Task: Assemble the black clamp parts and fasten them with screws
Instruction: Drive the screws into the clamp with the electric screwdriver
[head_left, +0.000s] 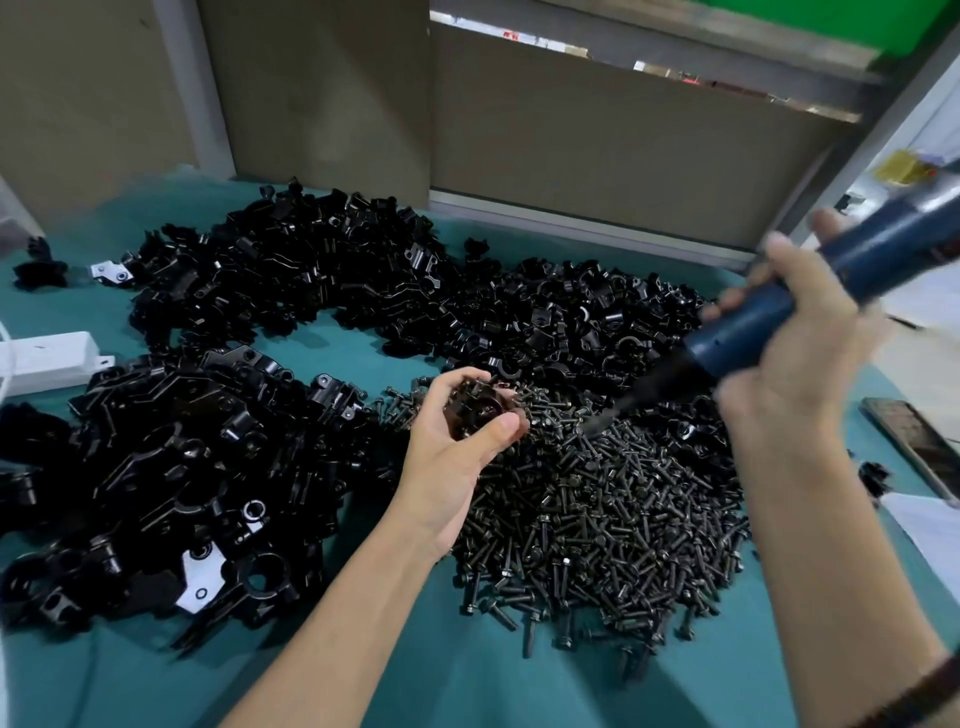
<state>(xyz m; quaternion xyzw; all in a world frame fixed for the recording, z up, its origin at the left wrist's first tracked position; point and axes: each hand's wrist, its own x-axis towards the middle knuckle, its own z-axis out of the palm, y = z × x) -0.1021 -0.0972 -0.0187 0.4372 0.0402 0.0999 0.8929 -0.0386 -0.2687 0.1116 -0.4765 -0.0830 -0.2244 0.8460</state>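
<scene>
My left hand (457, 447) grips a black clamp part (478, 408) above the near edge of the screw pile (613, 519), thumb over its front. My right hand (795, 332) holds a blue electric screwdriver (810, 296), tilted down to the left. Its blurred bit tip (597, 423) hangs just right of the clamp part, over the screws. Large heaps of black clamp parts lie on the left (171, 483) and across the back (363, 275) of the teal table (467, 686).
A white box (47, 358) sits at the left edge. A phone (919, 441) and white paper (924, 525) lie at the right. A grey panel wall (597, 130) closes off the back of the table.
</scene>
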